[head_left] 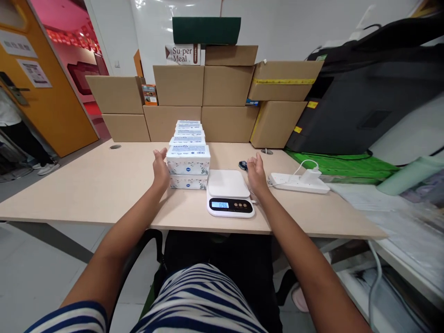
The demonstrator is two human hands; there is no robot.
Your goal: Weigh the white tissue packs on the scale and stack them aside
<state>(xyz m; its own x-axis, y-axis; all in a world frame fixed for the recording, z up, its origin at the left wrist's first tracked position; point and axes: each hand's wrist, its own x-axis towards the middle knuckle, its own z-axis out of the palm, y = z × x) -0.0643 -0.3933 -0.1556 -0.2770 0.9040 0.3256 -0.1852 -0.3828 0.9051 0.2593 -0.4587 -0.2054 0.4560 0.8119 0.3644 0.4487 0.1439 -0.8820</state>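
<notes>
My left hand (160,167) is raised beside the left end of a stack of white tissue packs (188,159), fingers apart, holding nothing. It is close to the top front pack, and I cannot tell if it touches. My right hand (257,172) hovers open just right of a white kitchen scale (229,183). The scale's platform is bare and its display (219,204) is lit. More tissue packs (189,130) run in a row behind the front stack.
Cardboard boxes (225,85) stand stacked along the back of the beige table (104,185). A white power strip with a charger (298,181) lies right of the scale, near a small dark object (242,164). A large black machine (367,92) stands at right. An orange door (52,92) is at left.
</notes>
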